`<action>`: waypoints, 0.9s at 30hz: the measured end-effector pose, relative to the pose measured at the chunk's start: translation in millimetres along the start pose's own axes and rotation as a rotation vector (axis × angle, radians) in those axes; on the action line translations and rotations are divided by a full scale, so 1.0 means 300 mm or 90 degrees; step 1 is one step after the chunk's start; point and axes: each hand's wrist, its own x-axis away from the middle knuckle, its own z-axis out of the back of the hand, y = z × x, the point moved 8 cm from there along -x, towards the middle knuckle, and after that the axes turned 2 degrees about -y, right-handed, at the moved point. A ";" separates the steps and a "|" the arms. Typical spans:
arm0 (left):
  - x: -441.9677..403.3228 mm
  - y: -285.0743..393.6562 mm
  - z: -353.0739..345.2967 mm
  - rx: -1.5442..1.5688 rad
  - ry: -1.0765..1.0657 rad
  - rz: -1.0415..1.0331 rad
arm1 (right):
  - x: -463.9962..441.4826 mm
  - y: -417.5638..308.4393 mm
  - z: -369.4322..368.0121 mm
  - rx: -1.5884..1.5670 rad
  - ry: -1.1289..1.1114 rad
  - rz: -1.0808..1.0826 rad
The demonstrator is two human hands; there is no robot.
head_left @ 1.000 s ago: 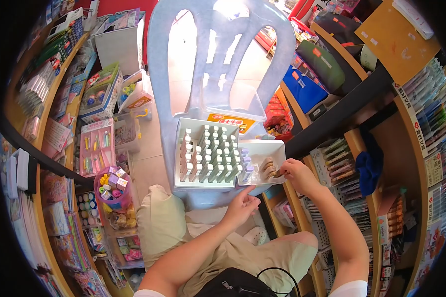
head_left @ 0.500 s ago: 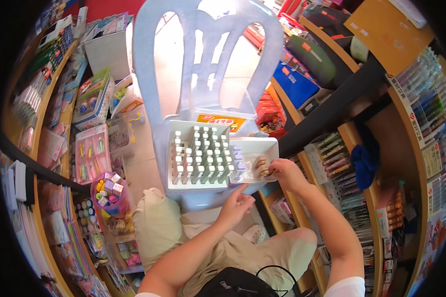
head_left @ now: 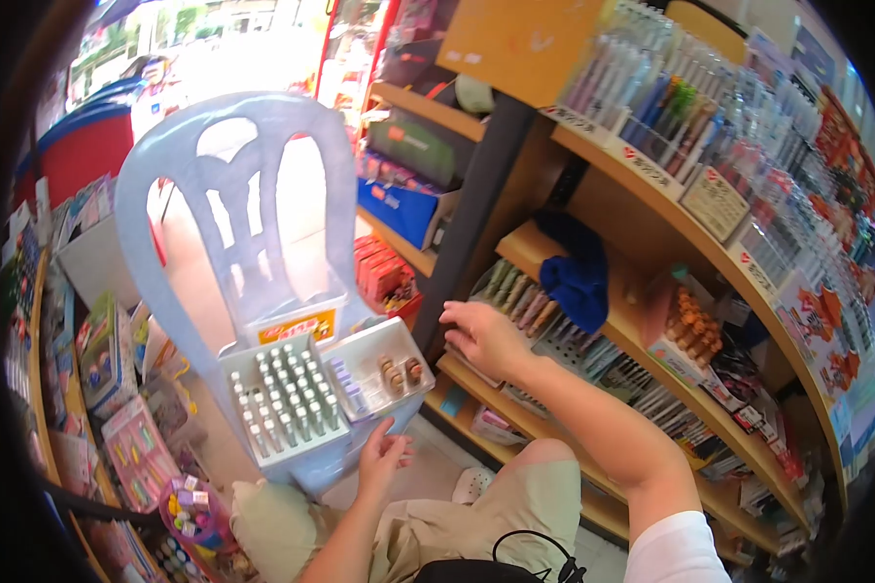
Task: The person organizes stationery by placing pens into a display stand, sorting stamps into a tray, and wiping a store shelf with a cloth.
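Note:
My right hand (head_left: 486, 340) is raised beside the pen shelf, its fingers loosely bent and apart, with nothing visible in them. Low in front of the chair, my left hand (head_left: 383, 457) hovers near the white boxes, fingers spread and holding nothing. On the chair seat stands a white box with rows of upright white-capped sticks (head_left: 287, 389). Against it sits an open white box (head_left: 399, 335) holding several lavender sticks (head_left: 345, 384) and several small brown-topped items (head_left: 392, 377), whose kind I cannot make out.
The pale blue plastic chair (head_left: 131, 214) faces me, with a clear box (head_left: 335, 296) on its seat. Shelves packed with pens (head_left: 690, 126) rise on my right, a dark blue cloth (head_left: 576, 287) hanging there. At left are a pink tray (head_left: 136, 452) and a purple basket (head_left: 199, 515).
The view has swung to the right. My right hand has left the small brown items in the open box and moved right beside the pen shelf. My left hand stays near the boxes.

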 end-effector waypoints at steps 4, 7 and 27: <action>0.004 -0.023 -0.020 -0.023 -0.011 0.024 | -0.007 0.026 0.304 0.068 0.181 -0.020; 0.010 -0.043 -0.029 -0.040 -0.017 0.036 | 0.025 0.114 0.447 0.307 0.299 -0.056; 0.005 -0.212 -0.006 -0.181 -0.014 0.183 | -0.159 0.963 0.382 0.305 0.066 -0.545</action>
